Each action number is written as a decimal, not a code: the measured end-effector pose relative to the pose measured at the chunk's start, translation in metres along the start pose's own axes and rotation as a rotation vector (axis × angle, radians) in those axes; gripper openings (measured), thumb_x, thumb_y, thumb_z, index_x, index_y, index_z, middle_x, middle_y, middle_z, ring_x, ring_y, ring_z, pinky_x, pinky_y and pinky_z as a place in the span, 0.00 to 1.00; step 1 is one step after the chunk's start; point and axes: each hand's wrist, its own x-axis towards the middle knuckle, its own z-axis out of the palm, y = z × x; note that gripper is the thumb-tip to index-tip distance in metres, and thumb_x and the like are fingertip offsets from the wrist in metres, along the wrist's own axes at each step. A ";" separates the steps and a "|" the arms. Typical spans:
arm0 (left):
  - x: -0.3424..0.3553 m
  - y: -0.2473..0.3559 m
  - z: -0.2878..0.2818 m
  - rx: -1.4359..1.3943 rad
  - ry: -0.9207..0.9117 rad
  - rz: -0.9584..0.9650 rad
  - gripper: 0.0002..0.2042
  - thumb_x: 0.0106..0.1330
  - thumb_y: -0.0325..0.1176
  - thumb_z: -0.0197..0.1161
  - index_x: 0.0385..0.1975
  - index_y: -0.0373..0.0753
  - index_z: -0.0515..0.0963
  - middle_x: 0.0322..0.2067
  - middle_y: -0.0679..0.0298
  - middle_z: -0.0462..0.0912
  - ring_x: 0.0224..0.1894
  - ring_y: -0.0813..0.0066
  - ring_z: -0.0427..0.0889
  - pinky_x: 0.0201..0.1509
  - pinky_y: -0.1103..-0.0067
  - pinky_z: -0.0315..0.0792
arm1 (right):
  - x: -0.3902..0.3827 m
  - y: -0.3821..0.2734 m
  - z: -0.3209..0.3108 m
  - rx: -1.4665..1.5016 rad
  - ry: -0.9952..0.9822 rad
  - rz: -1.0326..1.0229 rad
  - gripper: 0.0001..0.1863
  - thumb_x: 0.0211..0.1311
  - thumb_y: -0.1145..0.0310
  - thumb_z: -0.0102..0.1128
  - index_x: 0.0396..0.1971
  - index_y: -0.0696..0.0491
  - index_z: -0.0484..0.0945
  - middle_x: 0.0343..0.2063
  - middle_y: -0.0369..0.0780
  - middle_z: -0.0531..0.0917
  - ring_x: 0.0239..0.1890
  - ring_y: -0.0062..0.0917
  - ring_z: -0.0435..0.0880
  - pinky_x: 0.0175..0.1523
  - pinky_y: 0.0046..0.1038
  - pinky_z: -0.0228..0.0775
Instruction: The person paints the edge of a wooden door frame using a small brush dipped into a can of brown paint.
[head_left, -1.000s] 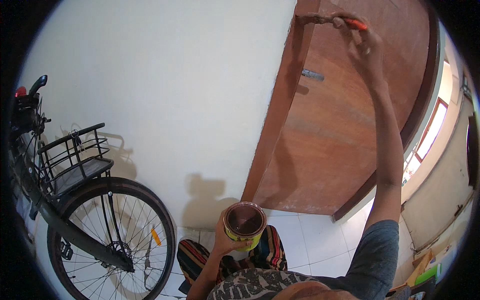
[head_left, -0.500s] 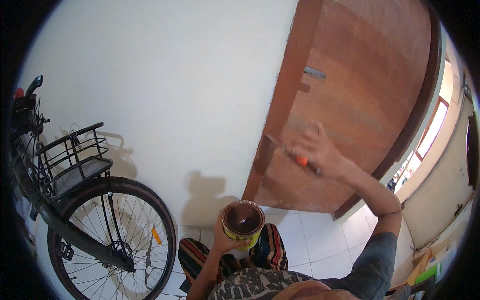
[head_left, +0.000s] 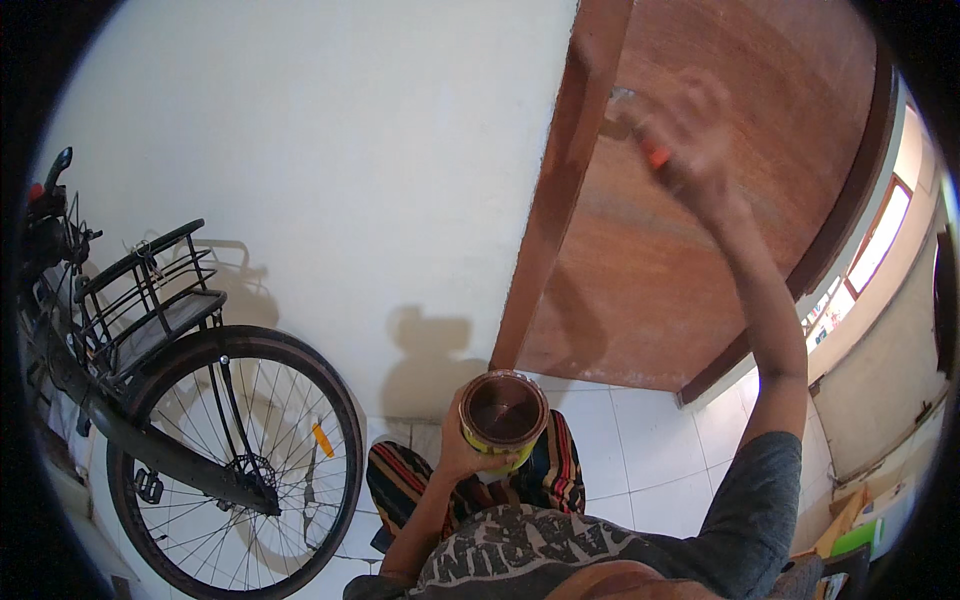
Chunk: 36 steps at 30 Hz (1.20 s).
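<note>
My left hand [head_left: 460, 450] is wrapped round a yellow-green paint can [head_left: 541, 415], held upright above my lap. Brown paint coats its rim and inside. Up in front of the door, my right hand [head_left: 700, 145] is closed on a paintbrush [head_left: 656, 154] with an orange part on its handle. Motion smears both the fingers and the brush, so I cannot tell whether the bristles touch wood. Beside them stand the brown door frame [head_left: 545, 225] and the reddish-brown door [head_left: 720, 270], whose surface looks streaky.
A dark bicycle [head_left: 235, 465] with a front rack [head_left: 165, 300] leans close on my left. White wall [head_left: 350, 150] borders the frame. White tiles [head_left: 655, 445] cover the floor. A green item [head_left: 857, 537] lies among things at the lower right.
My right hand and the brush have risen from the lower part of the frame to higher up the door. The can stays in my left hand; the view has shifted slightly.
</note>
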 end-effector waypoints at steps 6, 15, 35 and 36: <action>-0.001 -0.002 -0.003 -0.030 0.016 0.015 0.50 0.31 0.45 0.84 0.59 0.34 0.66 0.54 0.57 0.74 0.57 0.65 0.74 0.64 0.69 0.65 | -0.055 -0.116 -0.026 0.466 -0.375 -0.037 0.16 0.53 0.68 0.67 0.44 0.50 0.79 0.34 0.39 0.80 0.46 0.29 0.75 0.64 0.53 0.56; -0.003 -0.003 -0.002 -0.015 0.005 -0.009 0.52 0.30 0.46 0.84 0.60 0.33 0.65 0.53 0.56 0.75 0.57 0.65 0.74 0.64 0.69 0.66 | -0.041 -0.062 -0.023 0.702 -0.439 0.357 0.15 0.55 0.71 0.62 0.44 0.47 0.80 0.42 0.40 0.81 0.49 0.38 0.75 0.62 0.49 0.56; -0.004 -0.012 -0.001 0.085 -0.036 -0.004 0.50 0.30 0.44 0.83 0.58 0.33 0.65 0.53 0.56 0.75 0.55 0.64 0.75 0.62 0.69 0.66 | -0.101 -0.105 -0.051 0.651 -0.360 0.333 0.13 0.55 0.72 0.65 0.43 0.52 0.81 0.41 0.39 0.83 0.44 0.30 0.77 0.65 0.50 0.55; -0.003 -0.016 -0.002 0.076 -0.043 -0.021 0.50 0.30 0.44 0.84 0.58 0.34 0.65 0.53 0.56 0.74 0.55 0.64 0.75 0.62 0.69 0.67 | -0.101 -0.097 -0.046 0.562 -0.203 0.463 0.12 0.58 0.72 0.64 0.42 0.54 0.81 0.38 0.39 0.83 0.43 0.28 0.78 0.63 0.46 0.58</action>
